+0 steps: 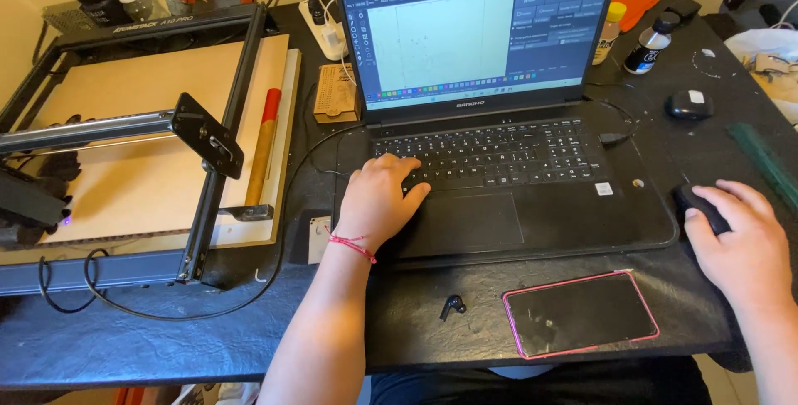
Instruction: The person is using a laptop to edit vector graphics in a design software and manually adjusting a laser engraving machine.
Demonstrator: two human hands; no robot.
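The left hand rests on the left part of the laptop, its fingers spread flat over the keyboard's lower-left keys and its palm on the palm rest beside the touchpad; the grip is apart and clamps nothing. A red string bracelet circles that wrist. The right hand lies on a black mouse at the right of the laptop, fingers curled over it so that only the mouse's front end shows; the grip is closed on the mouse.

On the black worktop there is one laptop with its screen lit. There are two mice: the one under the right hand and a second black mouse farther back. One phone in a pink case lies face up just in front of the laptop, and one black earbud sits just left of it. Two small bottles stand behind the laptop's right edge. At the left stands one laser engraver frame over a wooden board.
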